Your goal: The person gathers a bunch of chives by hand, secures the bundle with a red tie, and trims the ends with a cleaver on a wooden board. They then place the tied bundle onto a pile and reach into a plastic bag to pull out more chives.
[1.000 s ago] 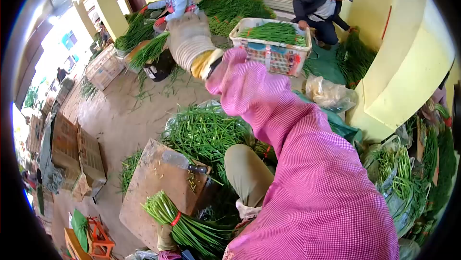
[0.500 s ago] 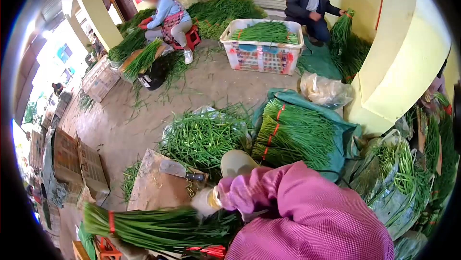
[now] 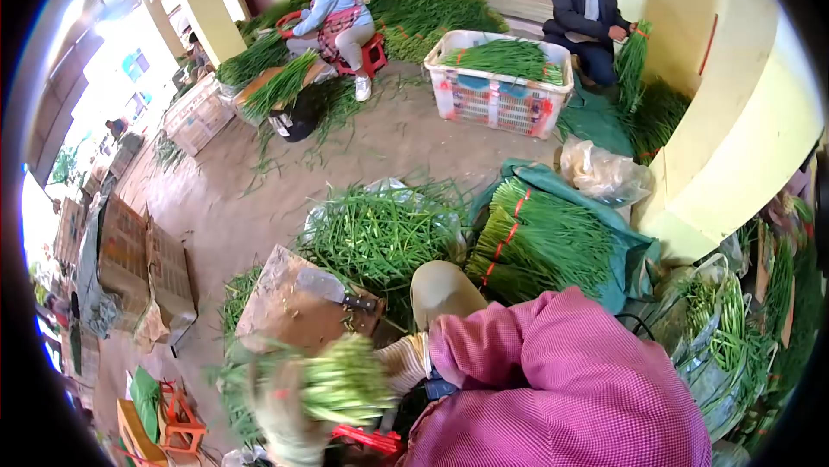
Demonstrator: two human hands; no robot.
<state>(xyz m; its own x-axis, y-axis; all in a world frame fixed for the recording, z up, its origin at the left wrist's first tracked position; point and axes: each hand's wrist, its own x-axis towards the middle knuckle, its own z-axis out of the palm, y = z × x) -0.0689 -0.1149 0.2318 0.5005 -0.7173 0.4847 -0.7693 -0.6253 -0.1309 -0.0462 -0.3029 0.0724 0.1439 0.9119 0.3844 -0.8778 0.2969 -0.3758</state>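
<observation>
A bunch of garlic chives (image 3: 350, 381), blurred by motion, hangs over the near end of the wooden board (image 3: 281, 316), its pale stem ends toward me. My left hand (image 3: 289, 419), in a light work glove, is closed round the bunch on its near side. My right hand (image 3: 401, 365) reaches to the bunch from behind; its glove cuff shows, but the stems hide its fingers. A cleaver (image 3: 321, 284) with a dark handle lies flat on the board. Just below the stems is a red plastic thing (image 3: 370, 438), partly covered.
Loose chives (image 3: 380, 234) are heaped beyond the board. Red-banded bunches (image 3: 553, 238) lie on a green sheet to the right. Two people sit farther back, near a white crate (image 3: 496, 104). Cardboard boxes (image 3: 142, 273) and an orange stool (image 3: 180, 419) stand at left.
The bunch has swung round: its leafy end pointed left before, and now its pale stem ends face me. My left hand has come up from under it. The view has shifted slightly.
</observation>
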